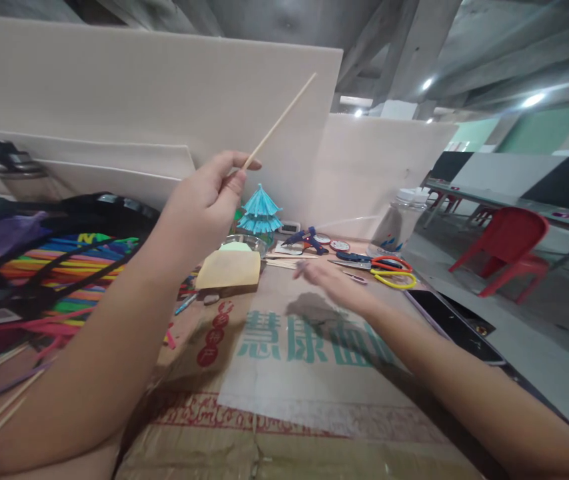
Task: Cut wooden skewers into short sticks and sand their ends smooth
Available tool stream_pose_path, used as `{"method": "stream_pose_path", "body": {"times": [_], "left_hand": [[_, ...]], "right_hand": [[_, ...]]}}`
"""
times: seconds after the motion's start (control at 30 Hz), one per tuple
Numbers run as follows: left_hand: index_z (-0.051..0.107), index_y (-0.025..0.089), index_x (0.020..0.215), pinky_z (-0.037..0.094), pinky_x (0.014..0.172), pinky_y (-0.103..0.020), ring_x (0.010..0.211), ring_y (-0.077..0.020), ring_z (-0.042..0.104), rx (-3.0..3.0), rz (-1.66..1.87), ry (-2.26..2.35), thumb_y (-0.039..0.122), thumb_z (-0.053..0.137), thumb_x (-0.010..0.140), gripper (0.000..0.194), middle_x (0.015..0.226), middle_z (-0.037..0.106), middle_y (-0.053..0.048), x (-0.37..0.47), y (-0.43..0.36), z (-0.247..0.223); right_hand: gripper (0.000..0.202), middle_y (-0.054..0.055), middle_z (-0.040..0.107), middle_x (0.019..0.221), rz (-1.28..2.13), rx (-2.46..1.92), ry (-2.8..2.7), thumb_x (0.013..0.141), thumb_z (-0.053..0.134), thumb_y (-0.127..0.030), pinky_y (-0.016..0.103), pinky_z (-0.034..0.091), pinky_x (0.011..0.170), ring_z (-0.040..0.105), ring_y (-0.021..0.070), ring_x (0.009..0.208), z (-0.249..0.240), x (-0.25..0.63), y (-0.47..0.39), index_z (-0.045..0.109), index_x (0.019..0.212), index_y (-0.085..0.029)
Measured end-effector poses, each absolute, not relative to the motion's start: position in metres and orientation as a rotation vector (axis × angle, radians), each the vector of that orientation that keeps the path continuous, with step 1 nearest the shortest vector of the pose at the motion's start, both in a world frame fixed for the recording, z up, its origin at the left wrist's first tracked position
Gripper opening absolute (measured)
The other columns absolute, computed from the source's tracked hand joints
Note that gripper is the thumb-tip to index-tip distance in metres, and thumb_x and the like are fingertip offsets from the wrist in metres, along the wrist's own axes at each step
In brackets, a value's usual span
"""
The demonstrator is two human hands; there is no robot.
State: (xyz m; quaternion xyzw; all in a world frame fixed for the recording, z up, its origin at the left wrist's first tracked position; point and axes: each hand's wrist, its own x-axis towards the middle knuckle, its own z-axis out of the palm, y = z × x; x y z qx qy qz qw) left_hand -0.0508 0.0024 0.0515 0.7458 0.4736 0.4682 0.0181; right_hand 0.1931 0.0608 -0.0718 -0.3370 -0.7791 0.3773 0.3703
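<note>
Just up-left of the blue paper pagoda (pixel 260 212), my left hand (pixel 214 187) pinches a thin wooden stick (pixel 280 120) thumb-to-forefinger, free end slanting above it. My right hand's (pixel 332 283) blurry, front-right of the pagoda; can't tell how open or if it's gripping anything. Cardboard (pixel 189 417) spreads toward me; phone's (pixel 452 327) farther right, near the edge.
</note>
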Motion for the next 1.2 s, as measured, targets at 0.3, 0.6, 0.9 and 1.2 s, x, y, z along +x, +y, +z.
{"method": "stream_pose_path", "body": {"times": [0.3,0.6,0.9,1.2], "left_hand": [[0.062,0.021,0.100,0.043,0.073,-0.032,0.079,-0.0188,0.059,2.416,1.340,1.369,0.025,0.041,0.097,0.021,0.084,0.060,-0.001,-0.031,0.001,0.043],[0.066,0.024,0.106,0.040,0.066,-0.031,0.075,-0.0215,0.059,2.409,1.239,1.396,0.046,0.036,0.101,0.037,0.081,0.062,-0.001,-0.017,0.014,0.028],[0.064,0.023,0.104,0.038,0.072,-0.028,0.085,-0.0211,0.060,2.412,1.055,1.392,0.044,0.039,0.102,0.032,0.089,0.066,0.000,-0.009,0.009,0.024],[0.064,0.023,0.101,0.032,0.065,-0.025,0.073,-0.0175,0.054,2.428,1.062,1.470,0.041,0.042,0.101,0.028,0.079,0.061,0.003,-0.010,0.010,0.024]], "right_hand": [[0.029,0.014,0.067,0.128,-0.112,-0.392,-2.859,0.097,0.054,-0.021,0.035,0.042,0.104,0.059,0.0234,0.117,-0.078,0.069,0.036,0.066,0.124,-0.017],[0.032,0.018,0.070,0.119,-0.202,-1.590,-2.385,0.102,0.042,-0.020,0.037,0.050,0.092,0.066,0.0269,0.109,-0.041,0.314,0.103,0.069,0.118,-0.014],[0.038,0.011,0.061,0.129,-0.249,-1.923,-2.342,0.096,0.062,-0.040,0.047,0.055,0.094,0.063,0.0242,0.111,-0.081,0.368,0.161,0.060,0.127,-0.017],[0.047,0.015,0.055,0.135,-0.378,-1.882,-2.359,0.100,0.050,-0.049,0.043,0.046,0.104,0.057,0.0261,0.121,-0.091,0.357,0.139,0.054,0.131,-0.015]]}}
